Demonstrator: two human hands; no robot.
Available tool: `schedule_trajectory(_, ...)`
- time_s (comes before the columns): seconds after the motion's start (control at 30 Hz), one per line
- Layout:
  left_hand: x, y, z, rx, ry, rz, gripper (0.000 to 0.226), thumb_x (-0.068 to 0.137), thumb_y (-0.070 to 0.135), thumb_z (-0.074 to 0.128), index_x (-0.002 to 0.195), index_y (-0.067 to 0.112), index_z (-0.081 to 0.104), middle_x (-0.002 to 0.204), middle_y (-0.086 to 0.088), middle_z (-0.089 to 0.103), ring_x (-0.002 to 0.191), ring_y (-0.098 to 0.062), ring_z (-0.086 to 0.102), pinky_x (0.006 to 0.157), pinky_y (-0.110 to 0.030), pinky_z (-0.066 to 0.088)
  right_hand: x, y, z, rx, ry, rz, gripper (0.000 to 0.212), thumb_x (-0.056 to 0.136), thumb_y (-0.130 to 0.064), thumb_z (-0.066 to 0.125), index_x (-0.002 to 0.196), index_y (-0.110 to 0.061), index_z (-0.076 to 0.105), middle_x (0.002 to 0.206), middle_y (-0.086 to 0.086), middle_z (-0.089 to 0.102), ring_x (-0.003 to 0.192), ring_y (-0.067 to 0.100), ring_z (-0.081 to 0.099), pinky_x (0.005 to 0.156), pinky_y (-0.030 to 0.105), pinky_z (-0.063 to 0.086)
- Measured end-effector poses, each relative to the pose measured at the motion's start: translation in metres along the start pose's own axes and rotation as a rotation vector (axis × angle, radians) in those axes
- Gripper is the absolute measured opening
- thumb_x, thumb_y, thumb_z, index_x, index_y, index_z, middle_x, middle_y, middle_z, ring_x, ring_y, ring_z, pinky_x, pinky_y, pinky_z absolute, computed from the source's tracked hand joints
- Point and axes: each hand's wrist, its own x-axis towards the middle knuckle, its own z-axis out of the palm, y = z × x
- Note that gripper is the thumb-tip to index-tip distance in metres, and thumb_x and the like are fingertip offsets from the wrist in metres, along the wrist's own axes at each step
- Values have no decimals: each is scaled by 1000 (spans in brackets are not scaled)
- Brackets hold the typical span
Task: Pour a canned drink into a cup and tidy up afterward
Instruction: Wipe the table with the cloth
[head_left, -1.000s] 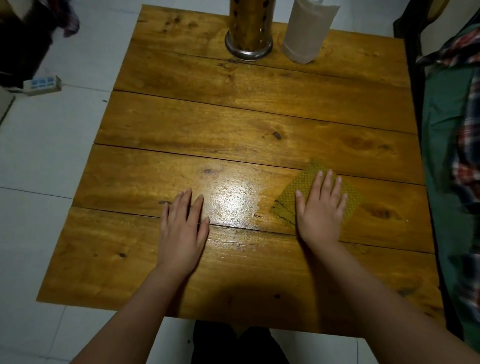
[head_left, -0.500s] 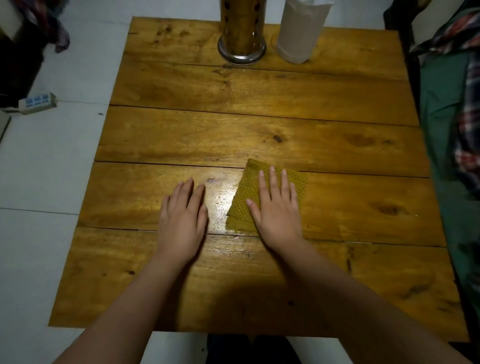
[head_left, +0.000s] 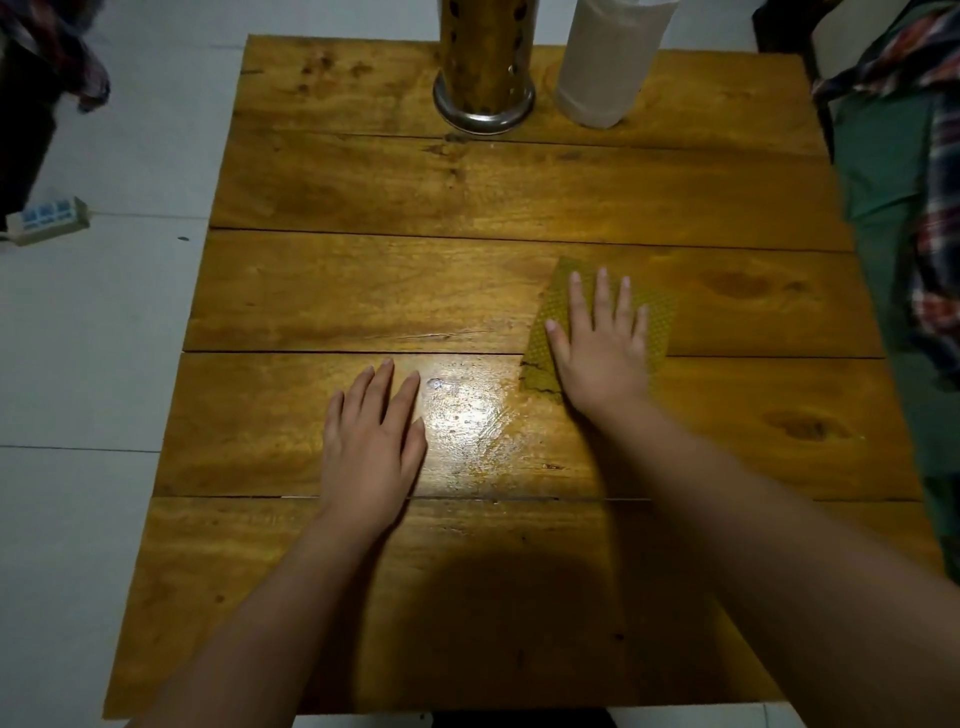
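Note:
A yellow-green woven cloth (head_left: 658, 317) lies flat on the wooden plank table (head_left: 395, 291), right of centre. My right hand (head_left: 602, 343) presses down on it, palm flat and fingers spread. My left hand (head_left: 374, 431) rests flat on the bare wood to the left, fingers slightly apart, holding nothing. Between the two hands the wood shines with a wet streaked patch (head_left: 467, 421). No can or cup is in view.
A perforated metal cylinder (head_left: 485, 62) and a white paper roll (head_left: 608, 57) stand at the table's far edge. Green and plaid fabric (head_left: 898, 218) hangs along the right side. A power strip (head_left: 47, 218) lies on the tiled floor at left.
My right hand slid the cloth left toward the left hand, then back right and farther away on the table. The left hand stayed flat in place.

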Motion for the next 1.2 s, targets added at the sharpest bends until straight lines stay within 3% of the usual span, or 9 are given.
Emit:
schedule_trajectory(0.13, -1, -1, -2, -73, 11, -23, 58, 90, 39, 27, 141, 12, 33, 148, -10, 35, 137, -24, 26, 111, -38, 8, -14, -40, 7, -21, -59, -171, 63, 94, -56, 7, 144, -26, -17, 152, 3, -23, 138, 26, -26, 112, 45, -14)
schedule_trajectory(0.33, -1, 6, -12, -118, -1, -34, 45, 97, 27, 39, 141, 16, 36, 150, -13, 31, 139, -31, 25, 112, -46, 17, -73, -60, 24, -62, -97, -305, 62, 94, -55, 13, 144, -30, -14, 148, -1, -28, 138, 26, -26, 108, 44, -18)
schedule_trajectory(0.6, -17, 23, -13, -108, -47, -53, 48, 96, 24, 42, 143, 17, 32, 153, -12, 23, 141, -29, 21, 115, -45, 13, -114, 9, 21, 48, -67, 161, 62, 93, -56, 12, 140, -33, -20, 151, 7, -24, 136, 28, -27, 111, 44, -13)
schedule_trajectory(0.8, -34, 15, -7, -76, -34, -71, 47, 94, 21, 45, 140, 12, 37, 150, -15, 29, 139, -31, 25, 114, -47, 15, -111, 64, 8, 87, -25, 395, 61, 94, -52, 15, 146, -29, -9, 155, 12, -14, 141, 34, -16, 114, 49, -5)
schedule_trajectory(0.9, -41, 8, -6, -59, -27, -101, 48, 94, 20, 45, 140, 14, 37, 150, -16, 28, 141, -32, 21, 114, -48, 12, -96, 46, 7, 50, -51, 296, 59, 94, -53, 11, 143, -33, -15, 153, 12, -18, 139, 34, -21, 112, 51, -9)
schedule_trajectory(1.2, -51, -5, -8, -80, -7, -146, 48, 95, 20, 41, 141, 11, 34, 151, -12, 27, 141, -26, 21, 115, -44, 13, -104, -71, 26, -61, -162, -299, 58, 94, -55, 9, 140, -36, -21, 147, 6, -33, 134, 32, -33, 110, 51, -18)
